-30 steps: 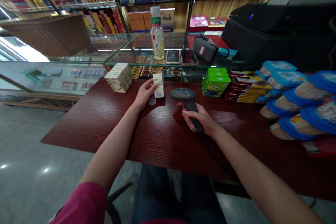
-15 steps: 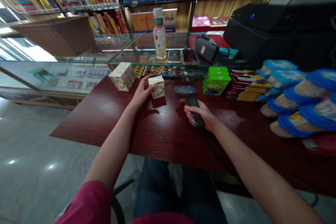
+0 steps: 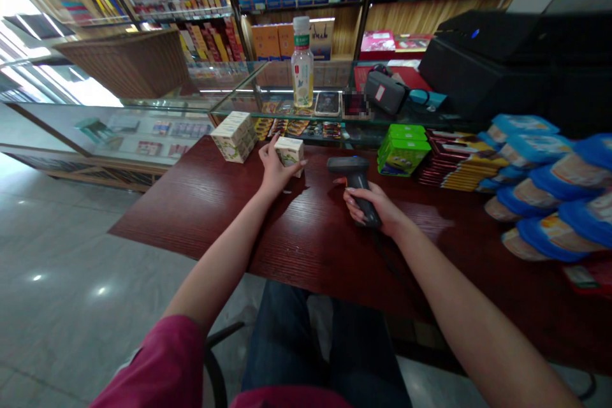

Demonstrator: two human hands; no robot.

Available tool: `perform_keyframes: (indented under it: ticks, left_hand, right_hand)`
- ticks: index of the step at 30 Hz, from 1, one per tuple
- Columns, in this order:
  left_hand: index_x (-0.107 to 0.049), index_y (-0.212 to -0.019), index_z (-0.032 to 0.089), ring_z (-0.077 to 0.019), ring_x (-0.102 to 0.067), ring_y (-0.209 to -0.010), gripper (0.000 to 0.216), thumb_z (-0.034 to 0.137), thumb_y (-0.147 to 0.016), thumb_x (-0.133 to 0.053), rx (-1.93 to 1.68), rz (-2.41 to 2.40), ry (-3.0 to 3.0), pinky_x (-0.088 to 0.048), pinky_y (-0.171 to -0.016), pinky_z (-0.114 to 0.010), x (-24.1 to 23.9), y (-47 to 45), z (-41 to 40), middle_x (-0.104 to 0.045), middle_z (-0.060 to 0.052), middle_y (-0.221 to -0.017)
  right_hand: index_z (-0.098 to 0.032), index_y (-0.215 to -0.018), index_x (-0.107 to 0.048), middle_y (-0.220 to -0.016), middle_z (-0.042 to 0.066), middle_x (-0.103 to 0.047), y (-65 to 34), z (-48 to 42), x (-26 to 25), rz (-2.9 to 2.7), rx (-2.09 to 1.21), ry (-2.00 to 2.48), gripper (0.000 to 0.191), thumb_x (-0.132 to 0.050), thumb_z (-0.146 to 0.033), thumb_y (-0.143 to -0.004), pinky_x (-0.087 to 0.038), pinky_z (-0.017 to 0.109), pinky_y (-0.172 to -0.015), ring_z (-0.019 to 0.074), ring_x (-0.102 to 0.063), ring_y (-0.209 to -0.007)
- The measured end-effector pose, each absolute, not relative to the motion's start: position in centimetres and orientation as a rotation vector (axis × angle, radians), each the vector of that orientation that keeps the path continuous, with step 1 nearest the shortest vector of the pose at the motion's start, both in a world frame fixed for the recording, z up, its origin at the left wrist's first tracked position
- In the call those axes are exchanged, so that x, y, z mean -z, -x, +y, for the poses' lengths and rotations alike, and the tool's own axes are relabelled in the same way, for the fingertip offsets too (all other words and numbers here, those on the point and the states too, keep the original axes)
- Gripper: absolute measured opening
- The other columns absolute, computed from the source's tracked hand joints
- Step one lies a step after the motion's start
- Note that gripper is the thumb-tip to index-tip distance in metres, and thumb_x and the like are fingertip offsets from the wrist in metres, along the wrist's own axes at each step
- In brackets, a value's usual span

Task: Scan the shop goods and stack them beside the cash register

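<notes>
My left hand (image 3: 274, 169) grips a small white box with green print (image 3: 289, 153), tilted just above the dark red wooden counter (image 3: 201, 204). A larger white box of the same design (image 3: 235, 135) lies to its left, apart from the hand. My right hand (image 3: 375, 206) is wrapped round the handle of a dark barcode scanner (image 3: 351, 169), whose head points toward the small box. A cable runs from the scanner back along my right arm.
Green tins (image 3: 402, 150) and a fan of dark flat packets (image 3: 459, 156) sit right of the scanner. Several blue-rimmed packs (image 3: 545, 191) are piled at the far right. A glass case (image 3: 287, 105) behind carries a drink bottle (image 3: 303, 64), a phone (image 3: 327, 103) and a grey pouch (image 3: 384, 92). A black machine (image 3: 502, 57) stands at the back right.
My left hand has turned the small box from upright to tilted and shifted it slightly toward the larger box. The scanner has stayed in my right hand, nearly still.
</notes>
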State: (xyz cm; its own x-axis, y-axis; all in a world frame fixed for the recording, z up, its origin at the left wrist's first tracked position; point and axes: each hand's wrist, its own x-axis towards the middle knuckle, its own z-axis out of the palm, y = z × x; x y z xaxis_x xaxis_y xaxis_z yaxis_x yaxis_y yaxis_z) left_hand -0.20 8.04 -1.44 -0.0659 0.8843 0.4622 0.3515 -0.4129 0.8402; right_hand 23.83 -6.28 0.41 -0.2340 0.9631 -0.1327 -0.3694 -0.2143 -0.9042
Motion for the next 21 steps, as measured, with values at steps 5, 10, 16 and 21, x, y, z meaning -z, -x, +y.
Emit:
perform_keyframes:
  ticks: [5, 10, 16, 21]
  left_hand:
    - [-0.048, -0.145, 0.018, -0.0320, -0.047, -0.136, 0.090, 0.018, -0.066, -0.090, -1.615, 1.372, -1.770, -0.036, -0.122, -0.045, 2.0, -1.3, 7.0, -0.049, -0.015, -0.138]
    - [-0.046, -0.140, 0.019, -0.0279, -0.054, -0.130, 0.079, 0.015, -0.071, -0.084, -1.803, 1.416, -1.588, -0.041, -0.117, -0.045, 2.4, 1.0, 6.0, -0.052, -0.014, -0.135]
    - [-0.052, -0.141, 0.022, -0.0294, -0.049, -0.132, 0.076, 0.015, -0.072, -0.084, -1.932, 1.677, -1.504, -0.040, -0.118, -0.044, 2.0, 8.7, 4.3, -0.051, -0.013, -0.134]
    - [-0.051, -0.151, 0.026, -0.0274, -0.055, -0.119, 0.081, 0.018, -0.075, -0.081, -1.880, 1.766, -1.467, -0.046, -0.112, -0.043, 1.8, 13.6, 4.7, -0.050, -0.008, -0.118]
  right_hand:
    - [-0.018, -0.111, -0.061, -0.066, -0.005, -0.057, -24.3, -5.9, -0.4, -0.975, -1.690, 0.924, 0.045, -0.084, -0.036, -0.077, -0.031, 0.021, -0.039, 0.0067, -0.042, -0.042]
    - [-0.018, -0.114, -0.062, -0.069, -0.004, -0.058, -24.2, -6.4, -0.1, -0.967, -1.616, 0.961, 0.047, -0.084, -0.038, -0.077, -0.031, 0.022, -0.040, 0.0070, -0.043, -0.042]
    - [-0.020, -0.109, -0.064, -0.067, -0.004, -0.057, -23.9, -7.1, -0.2, -0.949, -1.577, 1.004, 0.046, -0.087, -0.039, -0.074, -0.031, 0.023, -0.040, 0.0084, -0.043, -0.043]
    - [-0.021, -0.097, -0.064, -0.067, -0.002, -0.055, -23.7, -7.3, -0.6, -0.974, -1.543, 1.031, 0.040, -0.088, -0.041, -0.071, -0.031, 0.025, -0.040, 0.0085, -0.040, -0.044]
